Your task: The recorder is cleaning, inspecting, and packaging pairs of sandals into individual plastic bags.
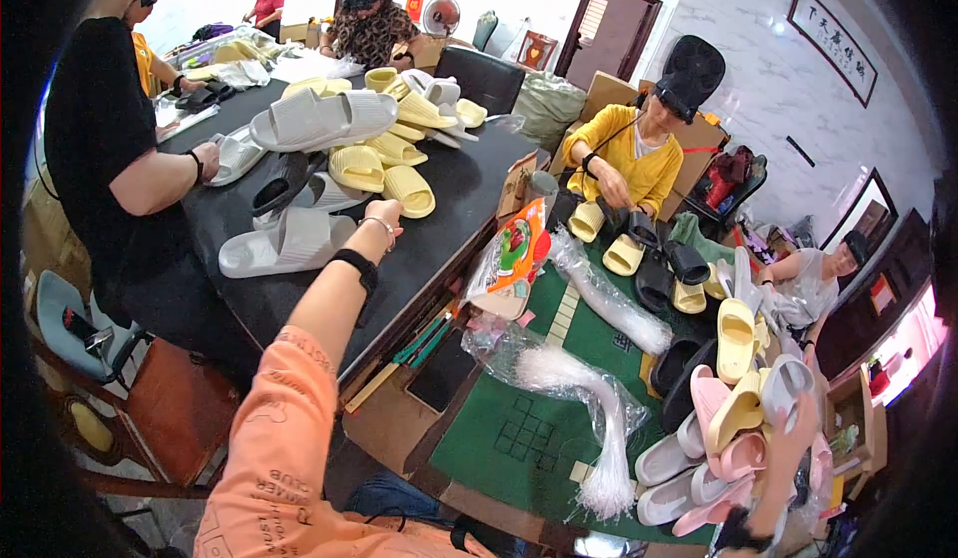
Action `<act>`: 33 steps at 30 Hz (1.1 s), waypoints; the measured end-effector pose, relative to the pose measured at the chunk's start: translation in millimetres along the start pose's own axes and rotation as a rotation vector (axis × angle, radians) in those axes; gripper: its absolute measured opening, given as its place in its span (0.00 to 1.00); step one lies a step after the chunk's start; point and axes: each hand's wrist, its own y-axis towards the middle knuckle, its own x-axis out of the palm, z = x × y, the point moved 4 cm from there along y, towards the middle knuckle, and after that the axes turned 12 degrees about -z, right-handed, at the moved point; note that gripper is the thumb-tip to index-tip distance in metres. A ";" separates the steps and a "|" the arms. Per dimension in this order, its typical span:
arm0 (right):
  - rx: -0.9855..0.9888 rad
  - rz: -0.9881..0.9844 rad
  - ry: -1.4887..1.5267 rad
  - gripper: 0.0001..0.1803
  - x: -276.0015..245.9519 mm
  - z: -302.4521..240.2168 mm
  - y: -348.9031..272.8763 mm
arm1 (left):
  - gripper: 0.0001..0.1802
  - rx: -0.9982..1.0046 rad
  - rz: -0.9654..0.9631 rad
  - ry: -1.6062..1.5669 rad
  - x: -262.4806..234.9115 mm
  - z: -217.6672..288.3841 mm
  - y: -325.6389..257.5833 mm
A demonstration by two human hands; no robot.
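My left hand, with a bracelet and a black wristband, reaches over the black table. Its fingers curl closed at the near edge of a yellow slipper, partly hidden from view. Grey slippers and more yellow ones lie heaped around it, with a single grey slipper closest to my forearm. On the right, my right hand, slightly blurred, has its fingers stretched out over a pile. A grey slipper lies beside those fingers, among pink slippers and yellow ones.
The green table carries bundles of clear plastic strips and an orange-and-white packet. A person in yellow handles slippers across from me. Someone in black stands at the left, near a wooden chair.
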 end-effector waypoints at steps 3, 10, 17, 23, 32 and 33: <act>-0.218 0.028 0.178 0.20 7.7 -70.1 -82.0 | 0.22 -0.129 -0.018 0.069 35.1 -1.1 17.5; -0.049 -0.760 0.753 0.16 37.6 -179.1 -169.7 | 0.18 -0.034 -0.109 -0.429 -16.9 -52.3 174.2; -0.083 -0.706 0.891 0.16 58.4 -199.3 -170.8 | 0.17 -0.067 0.009 -0.201 21.1 -27.9 140.0; -0.089 -0.752 0.854 0.16 62.4 -209.4 -165.5 | 0.32 0.080 -0.158 -0.727 32.4 -10.2 134.0; -0.167 -0.802 0.834 0.16 82.9 -228.7 -176.1 | 0.23 -0.040 0.565 -0.870 -8.0 -47.2 220.9; -0.182 -0.837 0.867 0.16 83.8 -232.0 -176.1 | 0.22 -0.056 0.668 -0.889 -16.4 -50.1 222.2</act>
